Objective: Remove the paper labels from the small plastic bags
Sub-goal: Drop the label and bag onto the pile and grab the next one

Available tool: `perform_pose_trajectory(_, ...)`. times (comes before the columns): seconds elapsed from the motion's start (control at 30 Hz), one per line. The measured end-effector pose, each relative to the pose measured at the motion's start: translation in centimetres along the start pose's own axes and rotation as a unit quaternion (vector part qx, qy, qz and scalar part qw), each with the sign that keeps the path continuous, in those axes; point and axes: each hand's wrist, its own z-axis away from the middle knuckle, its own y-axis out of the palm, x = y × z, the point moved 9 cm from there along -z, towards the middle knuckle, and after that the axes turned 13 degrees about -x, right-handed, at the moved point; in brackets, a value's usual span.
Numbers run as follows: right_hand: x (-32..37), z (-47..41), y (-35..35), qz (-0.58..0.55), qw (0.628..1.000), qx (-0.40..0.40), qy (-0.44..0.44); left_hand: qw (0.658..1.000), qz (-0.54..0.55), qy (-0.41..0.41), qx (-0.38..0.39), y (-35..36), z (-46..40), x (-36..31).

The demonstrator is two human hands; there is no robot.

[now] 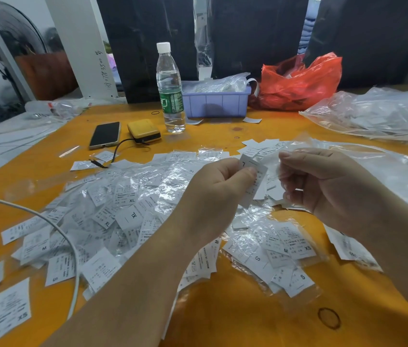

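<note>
The left hand (219, 186) pinches a white paper label (253, 181) marked L between thumb and fingers, up above the middle of the table (223, 309). The right hand (323, 186) sits just beside it with its fingers curled on a thin clear bag (277, 171) (the bag is so see-through that its edges are hard to make out). The label looks to be about out of the bag, so I think this is the pulling-apart step for this one piece.

Next, I think the two hands need to move apart so the label comes free, and then each piece needs a place to go.

Under the hands lies a big pile of bagged labels (122, 216), spread from the left edge to past the middle. There is lots left to do. Bare table shows near the front edge, and that is open room for putting things down. At the far edge stand a water bottle (170, 88), a blue tray (216, 102) and a red bag (300, 81), well apart from the hands. A phone (105, 135) lies to the far left
</note>
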Motion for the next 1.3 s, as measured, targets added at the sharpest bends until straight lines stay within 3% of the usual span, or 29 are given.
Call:
perform_pose_trajectory(0.5, -0.4, 0.5, 1.3, 0.014, 0.998, 0.065, 0.003, 1.000, -0.019, 0.009, 0.020, 0.5, 0.1, -0.1)
perform_pose_trajectory(0.9, -0.2, -0.1, -0.5, 0.015, 0.999, -0.032, 0.004, 1.000, -0.006, 0.006, 0.001, -0.1, 0.0, 0.0)
perform_pose_trajectory(1.3, -0.2, 0.3, 0.4, 0.008, 1.000, 0.010, 0.003, 0.999, -0.036, 0.000, -0.028, -0.7, -0.3, 0.4)
